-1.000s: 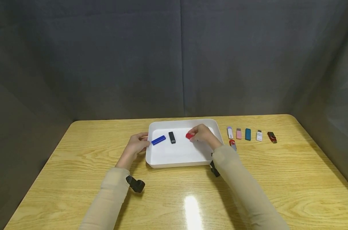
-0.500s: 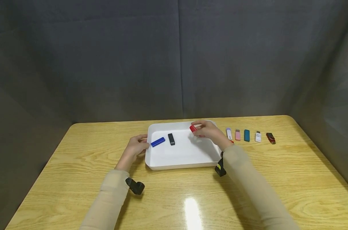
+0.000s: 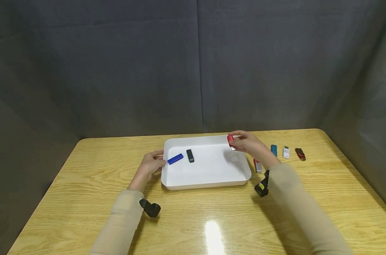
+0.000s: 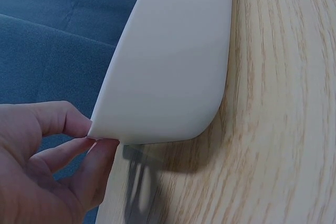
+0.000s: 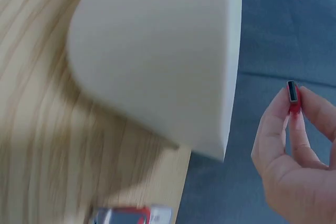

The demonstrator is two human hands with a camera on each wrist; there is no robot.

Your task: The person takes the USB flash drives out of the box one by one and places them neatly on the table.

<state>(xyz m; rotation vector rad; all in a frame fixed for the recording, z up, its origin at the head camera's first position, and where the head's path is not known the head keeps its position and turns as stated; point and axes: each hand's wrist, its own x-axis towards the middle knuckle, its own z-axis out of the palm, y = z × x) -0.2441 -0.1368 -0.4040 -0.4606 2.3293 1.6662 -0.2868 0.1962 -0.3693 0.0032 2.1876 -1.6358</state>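
Observation:
My right hand (image 3: 248, 144) pinches a red USB flash drive (image 3: 230, 139) above the right end of a white tray (image 3: 205, 184). In the right wrist view the drive's metal plug (image 5: 292, 92) points toward the camera between thumb and fingers. My left hand (image 3: 151, 164) grips the tray's left rim; in the left wrist view, thumb and fingertips pinch the edge at the tray's corner (image 4: 157, 98). Inside the tray lie a blue flash drive (image 3: 175, 159) and a black flash drive (image 3: 190, 156), side by side toward the left.
Right of the tray lie a red-and-silver swivel flash drive (image 3: 258, 166), a teal one (image 3: 273, 150), a white one (image 3: 286, 152) and a dark red one (image 3: 300, 154). The right forearm crosses the table beside them. A dark curtain (image 3: 148, 71) stands behind the table.
My right hand has lifted the red flash drive from the tray floor and carried it right, tilting it upright. It now covers the purple-white and pink drives. The left hand stays on the rim.

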